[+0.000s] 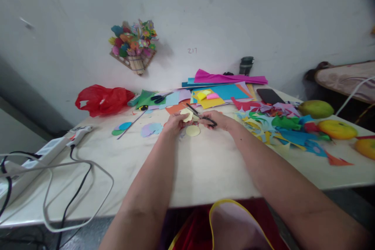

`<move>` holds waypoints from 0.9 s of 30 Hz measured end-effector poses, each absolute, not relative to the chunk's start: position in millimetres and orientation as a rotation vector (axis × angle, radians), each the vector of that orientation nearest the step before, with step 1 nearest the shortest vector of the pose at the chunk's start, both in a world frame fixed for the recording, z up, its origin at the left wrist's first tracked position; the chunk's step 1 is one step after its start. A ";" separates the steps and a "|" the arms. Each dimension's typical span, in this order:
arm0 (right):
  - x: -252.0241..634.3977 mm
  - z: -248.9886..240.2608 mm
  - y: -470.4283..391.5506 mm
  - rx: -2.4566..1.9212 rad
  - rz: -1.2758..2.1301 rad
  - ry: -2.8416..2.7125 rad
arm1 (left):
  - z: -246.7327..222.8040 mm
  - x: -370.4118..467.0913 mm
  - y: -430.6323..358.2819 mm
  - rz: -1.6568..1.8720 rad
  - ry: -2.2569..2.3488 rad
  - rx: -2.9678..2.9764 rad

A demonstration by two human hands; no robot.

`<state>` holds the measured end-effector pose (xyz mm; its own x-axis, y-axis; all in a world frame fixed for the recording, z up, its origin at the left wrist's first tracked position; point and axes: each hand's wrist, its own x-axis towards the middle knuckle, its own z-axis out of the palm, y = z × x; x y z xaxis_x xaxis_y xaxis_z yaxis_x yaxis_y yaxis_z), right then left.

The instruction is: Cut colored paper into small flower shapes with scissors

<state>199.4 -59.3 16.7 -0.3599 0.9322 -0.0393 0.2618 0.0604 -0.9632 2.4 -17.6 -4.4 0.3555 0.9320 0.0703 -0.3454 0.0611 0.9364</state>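
Observation:
Pinched in my left hand is a pale yellow paper piece with a wavy edge. My right hand grips black-handled scissors, whose blades are parted and point left, close to that paper. Just below both hands a pale yellow paper circle lies on the table. Left of my left hand are lilac and light blue paper shapes. Farther left lie blue and green paper circles. Whether the blades touch the paper I cannot tell.
Coloured paper sheets and a second pair of scissors lie at the back. Paper scraps, a phone and mangoes are on the right. A red plastic bag, power strip and looping cables occupy the left.

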 end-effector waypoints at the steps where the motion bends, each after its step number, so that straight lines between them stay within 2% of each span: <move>1: 199.4 16.7 -59.2 -1.198 1.331 -1.695 | -4.7 2.4 -17.3 1.085 0.680 1.100; 27: 196.6 16.4 -59.4 -1.139 1.318 -1.626 | -3.0 5.2 -20.6 1.088 0.695 1.079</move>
